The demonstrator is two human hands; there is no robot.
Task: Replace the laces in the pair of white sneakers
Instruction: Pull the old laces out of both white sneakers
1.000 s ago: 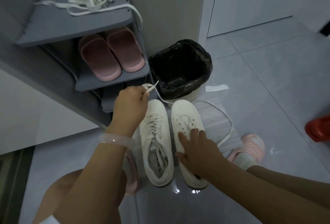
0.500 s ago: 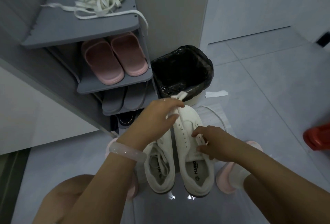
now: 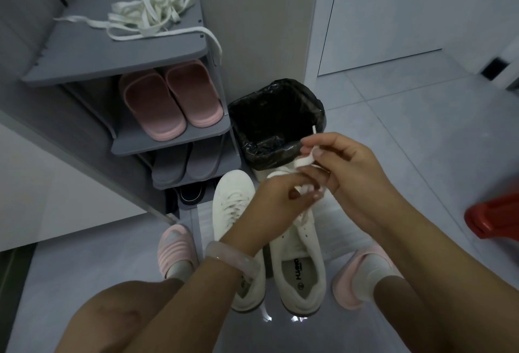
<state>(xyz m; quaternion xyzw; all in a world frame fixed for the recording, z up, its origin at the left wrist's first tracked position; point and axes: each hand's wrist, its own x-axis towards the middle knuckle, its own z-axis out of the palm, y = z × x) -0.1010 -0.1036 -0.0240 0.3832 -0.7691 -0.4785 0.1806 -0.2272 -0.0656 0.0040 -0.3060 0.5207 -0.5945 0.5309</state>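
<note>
Both hands grip one white lace (image 3: 304,162) above the toe of the right sneaker (image 3: 302,265): the right hand (image 3: 351,172) pinches it near its stiff tip, which points up in front of the bin, and the left hand (image 3: 283,198) curls its fingers round bunched lace just below. Half a second ago the left hand alone held the lace at the toe while the right hand's fingers were down on the eyelets; the right hand has since risen to meet the left, and the loose lace that trailed over the floor mat is now gathered between the hands.

The grey shoe rack (image 3: 92,52) looks unchanged, with a tangle of spare laces (image 3: 148,15) on its top shelf and pink slippers (image 3: 171,99) below. The black-lined bin (image 3: 278,119) stands beside the rack, just beyond the sneakers. The left sneaker (image 3: 234,212) is still laced and lies beside the right one on the floor, both with toes toward the bin. A pale bangle (image 3: 233,260) sits on the left wrist.
</note>
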